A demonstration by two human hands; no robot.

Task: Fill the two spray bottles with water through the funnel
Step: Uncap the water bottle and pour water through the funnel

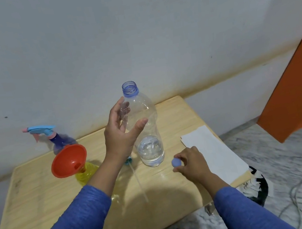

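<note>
Two spray bottles (61,138) (87,172), one funnel (69,161)

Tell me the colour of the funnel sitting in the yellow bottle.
Orange-red; the funnel shows clearly in the head view.

Two spray bottles, one purple (62,142) with its blue trigger head on, one yellow (86,172) open, one orange funnel (68,161), one clear water bottle (145,127), one blue cap (176,162), one loose sprayer tube (139,182), one white paper (212,150), one table (41,202), two hands, left (121,133) and right (191,162).
</note>
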